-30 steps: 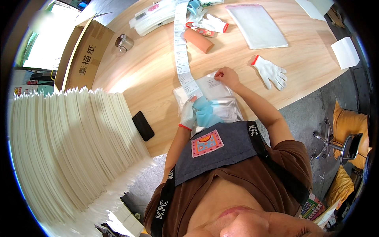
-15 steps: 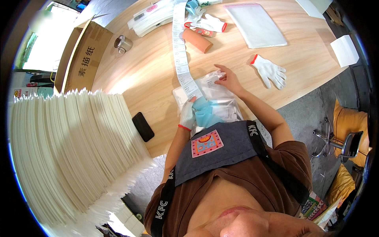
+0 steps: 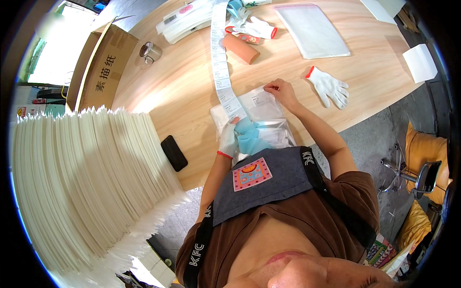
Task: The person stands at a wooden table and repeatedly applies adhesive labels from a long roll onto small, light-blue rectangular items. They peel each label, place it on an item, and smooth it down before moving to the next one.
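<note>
A stack of clear plastic bags [image 3: 276, 114] lies at the table's near edge, in front of my apron. My left hand [image 3: 227, 138], in a white glove with a red cuff, pinches the near end of a long strip of white printed labels [image 3: 220, 67]. Light-blue backing [image 3: 251, 140] hangs from that end in crumpled folds over the bags. At the far right corner of the top bag, my bare right hand [image 3: 284, 92] has its fingertips pinched on the plastic. A small printed label [image 3: 260, 101] sits on this bag near those fingers.
Left of me rises a tall stack of white sheets [image 3: 91, 177], with a black phone [image 3: 174, 153] beside it. Farther off are a cardboard box [image 3: 103, 69], a metal mug [image 3: 150, 52], an orange-brown roll [image 3: 241, 49], a white glove [image 3: 328, 87] and a flat pack of clear bags [image 3: 314, 31].
My right hand has drawn its spread fingers together onto the bag's far corner, and the top bag now lies flatter. My left hand and the label strip have stayed in place.
</note>
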Demonstrator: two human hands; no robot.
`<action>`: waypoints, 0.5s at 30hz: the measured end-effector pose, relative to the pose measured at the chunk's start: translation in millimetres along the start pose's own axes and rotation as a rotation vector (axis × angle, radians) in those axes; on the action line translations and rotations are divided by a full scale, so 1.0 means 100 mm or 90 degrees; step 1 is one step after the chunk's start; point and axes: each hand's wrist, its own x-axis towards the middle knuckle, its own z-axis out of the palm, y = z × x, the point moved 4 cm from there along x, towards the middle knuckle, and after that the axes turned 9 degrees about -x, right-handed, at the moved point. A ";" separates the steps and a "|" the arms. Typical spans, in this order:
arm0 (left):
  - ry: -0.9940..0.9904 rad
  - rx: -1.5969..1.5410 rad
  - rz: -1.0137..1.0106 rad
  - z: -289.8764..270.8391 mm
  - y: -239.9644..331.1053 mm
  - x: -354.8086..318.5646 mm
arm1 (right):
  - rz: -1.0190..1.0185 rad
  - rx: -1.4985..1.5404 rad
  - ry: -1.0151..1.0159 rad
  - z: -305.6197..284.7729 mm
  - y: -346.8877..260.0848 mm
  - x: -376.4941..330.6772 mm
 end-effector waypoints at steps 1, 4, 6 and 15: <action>0.004 0.004 0.001 0.00 0.00 0.00 | 0.027 0.009 -0.012 -0.01 0.00 0.00; 0.010 0.001 0.003 0.00 0.00 0.00 | 0.073 -0.013 -0.045 -0.08 -0.05 0.03; 0.015 -0.003 0.003 -0.01 -0.01 0.01 | 0.057 -0.095 -0.061 -0.13 -0.09 0.06; 0.036 -0.021 0.028 0.11 0.05 -0.16 | 0.042 0.120 -0.230 -0.16 -0.26 -0.10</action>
